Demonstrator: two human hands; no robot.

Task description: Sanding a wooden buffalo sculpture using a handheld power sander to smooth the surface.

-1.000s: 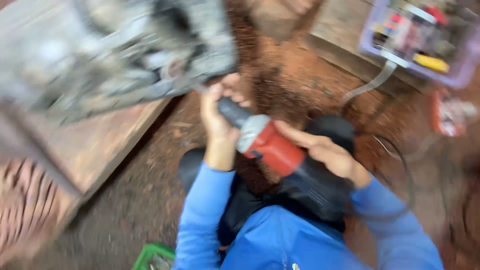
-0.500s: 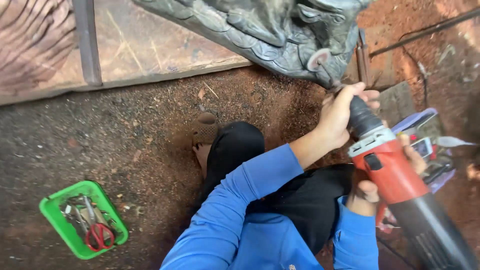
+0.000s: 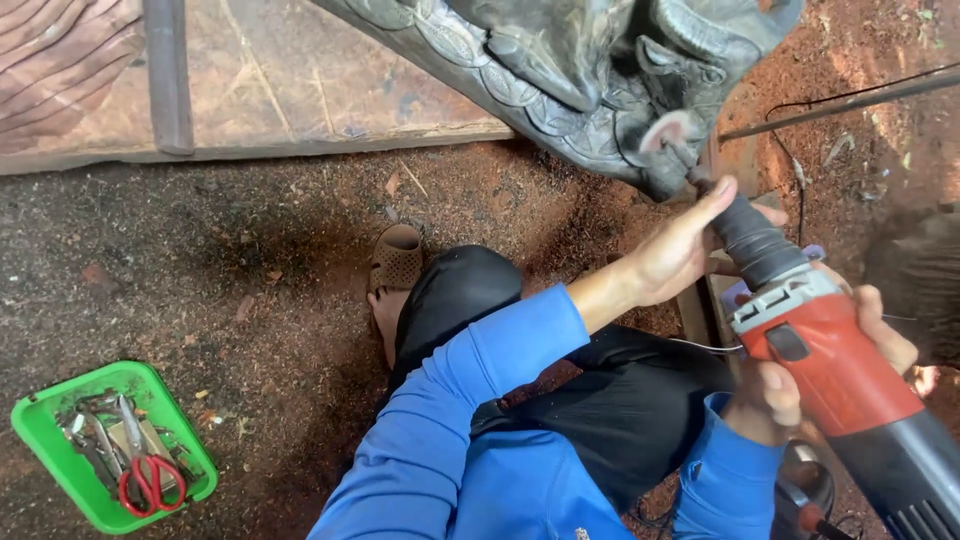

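Observation:
A red and black power grinder (image 3: 840, 370) with a ribbed black neck points up at a dark carved wooden sculpture (image 3: 590, 70). Its small pinkish sanding tip (image 3: 667, 132) touches the carving's lower edge. My left hand (image 3: 680, 250) wraps the black neck near the tip, thumb stretched upward. My right hand (image 3: 800, 370) grips the red body from below, fingers curled round both sides. Both arms wear blue sleeves. I sit on the ground in black trousers, one foot in a brown sandal (image 3: 395, 262).
A green tray (image 3: 50, 440) holding red-handled scissors (image 3: 148, 482) and metal tools lies at lower left. Wooden planks (image 3: 300, 90) cross the top. Reddish sawdust covers the ground. A black cable (image 3: 800, 110) runs at the upper right.
The view has steadied and shifted slightly left. The grinder tip has come up against the carving's edge, and both hands keep hold of the tool.

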